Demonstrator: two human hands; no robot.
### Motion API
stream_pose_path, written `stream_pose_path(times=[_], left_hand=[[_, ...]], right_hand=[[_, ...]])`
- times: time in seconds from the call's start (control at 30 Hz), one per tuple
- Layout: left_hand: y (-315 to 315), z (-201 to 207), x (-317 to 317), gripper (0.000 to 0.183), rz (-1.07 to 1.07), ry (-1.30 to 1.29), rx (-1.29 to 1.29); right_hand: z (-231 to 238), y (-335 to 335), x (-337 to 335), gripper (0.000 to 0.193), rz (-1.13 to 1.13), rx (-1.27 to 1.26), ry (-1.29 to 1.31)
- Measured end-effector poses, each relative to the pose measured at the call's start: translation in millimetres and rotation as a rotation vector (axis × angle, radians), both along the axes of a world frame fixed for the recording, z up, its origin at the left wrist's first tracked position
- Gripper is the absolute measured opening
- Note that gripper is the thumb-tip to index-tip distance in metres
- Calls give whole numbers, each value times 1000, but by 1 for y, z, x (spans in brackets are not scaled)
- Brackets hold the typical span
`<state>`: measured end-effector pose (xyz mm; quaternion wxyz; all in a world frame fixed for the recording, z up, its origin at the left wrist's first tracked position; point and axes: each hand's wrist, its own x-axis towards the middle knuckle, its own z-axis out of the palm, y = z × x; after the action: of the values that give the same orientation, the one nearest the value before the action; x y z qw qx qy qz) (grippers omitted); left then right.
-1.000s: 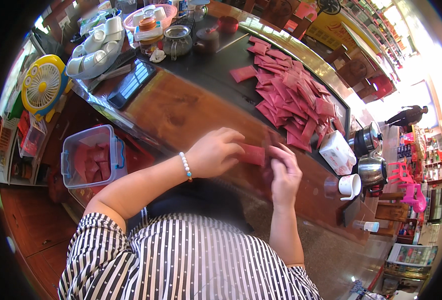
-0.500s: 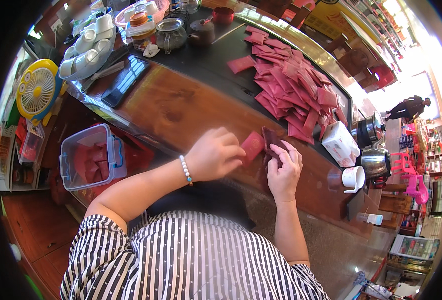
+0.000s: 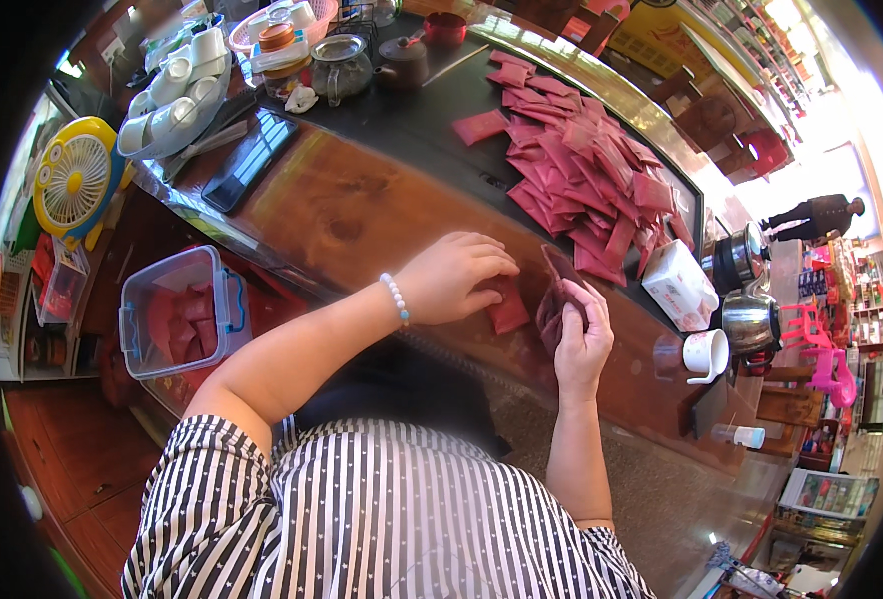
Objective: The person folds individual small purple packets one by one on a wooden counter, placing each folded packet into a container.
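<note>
My right hand (image 3: 583, 334) is closed round a dark red pouch (image 3: 551, 304), held upright and slightly gaping at the top. Just left of it lies a small flat red packet (image 3: 507, 311) at the front of the wooden tabletop. The curled fingers and thumb of my left hand (image 3: 464, 277), with a beaded bracelet at the wrist, are on that packet's left edge and hide part of it. Farther back on the right is a large heap of similar pinkish-red packets (image 3: 586, 165).
A clear plastic box (image 3: 172, 314) with red packets in it stands at the left. A phone (image 3: 250, 160), a tray of white cups (image 3: 174, 105) and a glass teapot (image 3: 341, 70) are at the back left. On the right are a tissue pack (image 3: 679, 287), a white mug (image 3: 705, 354) and a metal kettle (image 3: 749, 324).
My left hand has moved a little up and right, its fingers now on the red packet. My right hand has shifted slightly right with the pouch, which has parted from the packet.
</note>
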<state>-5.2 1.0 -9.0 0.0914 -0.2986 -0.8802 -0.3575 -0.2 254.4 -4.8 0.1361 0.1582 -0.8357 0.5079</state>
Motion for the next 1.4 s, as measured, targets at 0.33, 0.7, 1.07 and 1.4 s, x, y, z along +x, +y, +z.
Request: stream_pose_path(times=[0.33, 0.7, 1.07, 1.4], left_hand=[[0, 13, -1, 57, 10, -184, 93], [3, 9, 4, 46, -21, 107, 12], [7, 6, 10, 41, 187, 165, -106], [-48, 29, 51, 35, 420, 15, 75]], right_hand=[[21, -36, 38, 33, 231, 495, 209], [9, -25, 49, 19, 122, 411, 233], [7, -29, 50, 16, 16, 378, 221], [3, -29, 50, 22, 17, 373, 259]])
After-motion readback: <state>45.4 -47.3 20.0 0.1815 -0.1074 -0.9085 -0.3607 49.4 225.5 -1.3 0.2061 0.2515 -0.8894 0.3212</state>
